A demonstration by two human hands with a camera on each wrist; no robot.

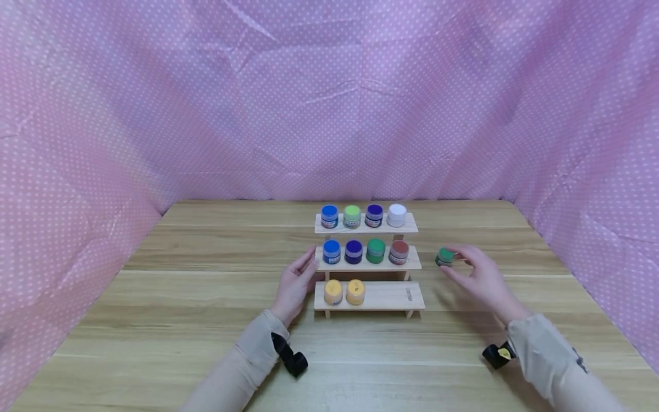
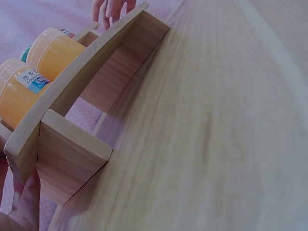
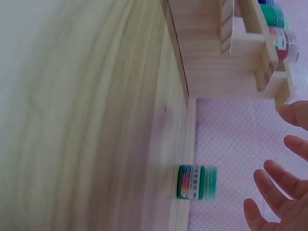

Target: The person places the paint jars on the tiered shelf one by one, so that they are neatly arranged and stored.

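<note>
A three-tier wooden display rack [image 1: 388, 296] stands on the table with small paint jars on its steps. My left hand [image 1: 296, 286] holds the left end of the middle step, fingers and thumb at its edge; the left wrist view shows its fingers [image 2: 28, 202] partly hidden behind the bottom step. To the right of the rack, a green-lidded paint jar [image 1: 444, 257] stands upright on the table. My right hand [image 1: 481, 278] is beside this jar, thumb and fingers spread. In the right wrist view a gap shows between the green jar [image 3: 196, 183] and the fingers [image 3: 272, 187].
Blue, light green, purple and white jars [image 1: 396, 216] line the top step. Blue, purple, green and reddish-brown jars [image 1: 399, 252] fill the middle one. Two yellow-orange jars [image 1: 355, 292] sit at the bottom step's left. A pink dotted curtain [image 1: 329, 114] surrounds the table.
</note>
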